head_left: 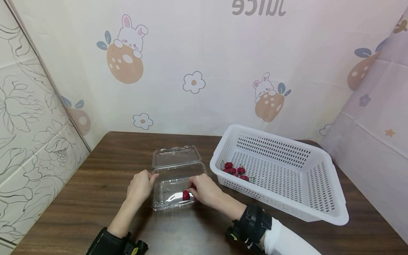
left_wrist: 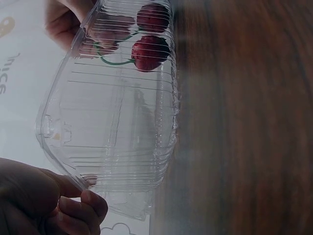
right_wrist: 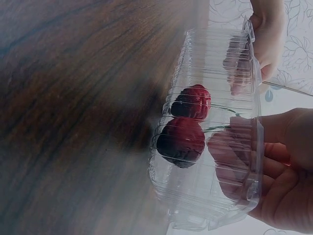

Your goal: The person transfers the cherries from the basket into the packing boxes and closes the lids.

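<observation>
So you've got two cherries (right_wrist: 181, 143) sitting in the clear box (head_left: 164, 184), around the middle of the table (head_left: 79, 205), with its lid (head_left: 176, 157) flipped open toward the far edge. Your left hand (head_left: 140, 186) is pinching the box's left rim. Your right hand (head_left: 204, 187) has curled fingers dipping in by the stems (right_wrist: 221, 107), can't tell if they're pinching one. More cherries (head_left: 241, 170) lie in the left end of the white basket (head_left: 274, 200), toward the table's far right corner

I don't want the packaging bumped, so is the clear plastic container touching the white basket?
Apart. The head view shows it: a strip of brown tabletop lies between the clear plastic container and the white basket.
</observation>
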`<action>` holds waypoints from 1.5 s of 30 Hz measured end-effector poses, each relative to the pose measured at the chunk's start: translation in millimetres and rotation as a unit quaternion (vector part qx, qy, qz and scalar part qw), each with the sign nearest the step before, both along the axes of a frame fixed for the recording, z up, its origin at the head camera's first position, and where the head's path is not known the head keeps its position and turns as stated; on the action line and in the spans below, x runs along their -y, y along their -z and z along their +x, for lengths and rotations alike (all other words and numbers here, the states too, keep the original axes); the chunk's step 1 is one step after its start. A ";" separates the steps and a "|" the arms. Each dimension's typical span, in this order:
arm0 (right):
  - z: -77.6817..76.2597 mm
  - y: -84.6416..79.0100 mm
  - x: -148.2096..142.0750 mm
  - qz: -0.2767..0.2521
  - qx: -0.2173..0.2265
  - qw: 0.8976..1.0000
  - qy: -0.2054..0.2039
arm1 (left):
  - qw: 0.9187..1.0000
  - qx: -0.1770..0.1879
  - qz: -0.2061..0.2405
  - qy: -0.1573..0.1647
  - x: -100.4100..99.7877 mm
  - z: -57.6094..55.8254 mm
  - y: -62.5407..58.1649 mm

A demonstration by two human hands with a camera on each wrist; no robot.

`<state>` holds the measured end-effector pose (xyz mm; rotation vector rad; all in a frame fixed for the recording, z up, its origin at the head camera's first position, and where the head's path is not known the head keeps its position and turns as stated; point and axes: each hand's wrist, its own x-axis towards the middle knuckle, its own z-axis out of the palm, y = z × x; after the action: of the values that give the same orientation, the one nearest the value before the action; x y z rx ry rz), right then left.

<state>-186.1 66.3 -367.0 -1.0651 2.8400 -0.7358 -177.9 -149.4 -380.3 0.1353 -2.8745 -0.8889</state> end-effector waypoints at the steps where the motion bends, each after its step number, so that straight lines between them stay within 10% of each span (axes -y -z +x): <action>1: -0.5 0.5 0.1 -0.001 0.000 1.000 0.001 | 1.000 0.001 0.001 -0.001 0.0 0.0 -0.1; 45: 22.8 -36.1 -34.3 -0.027 -0.053 0.998 0.014 | 1.000 0.003 0.002 0.000 -0.1 -0.6 0.2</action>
<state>-163.3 100.6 -331.0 -1.1068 2.9446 -0.7842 -178.4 -149.2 -380.5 0.1398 -2.8781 -0.8957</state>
